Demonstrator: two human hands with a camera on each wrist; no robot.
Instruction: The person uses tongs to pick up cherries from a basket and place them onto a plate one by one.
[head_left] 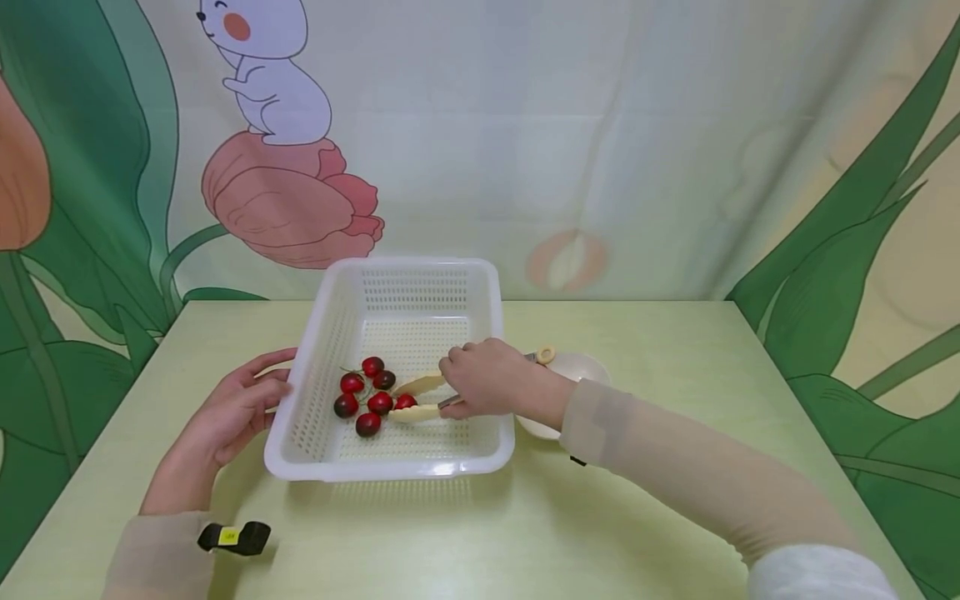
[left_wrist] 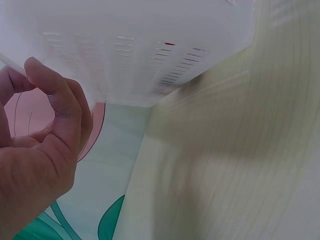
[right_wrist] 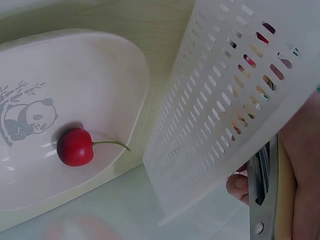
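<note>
A white plastic basket (head_left: 405, 473) holds several dark red cherries (head_left: 368, 425), gathered in its left front part. My left hand (head_left: 238, 410) is at the basket's left side; in the left wrist view its thumb and curled finger pinch the rim. My right hand (head_left: 487, 379) reaches over the basket's right side and grips tongs (head_left: 415, 413) with metal arms and cream tips. The tips are apart, with a cherry (head_left: 406, 402) between them; whether they touch it I cannot tell. In the right wrist view the metal part of the tongs (right_wrist: 265, 200) shows beside the basket wall.
Right of the basket, partly under my right forearm, stands a white dish (head_left: 588, 367) with a panda print. One stemmed cherry (right_wrist: 76, 148) lies in it. A curtain with printed plants and an animal (head_left: 281, 100) hangs behind the pale table (head_left: 660, 350).
</note>
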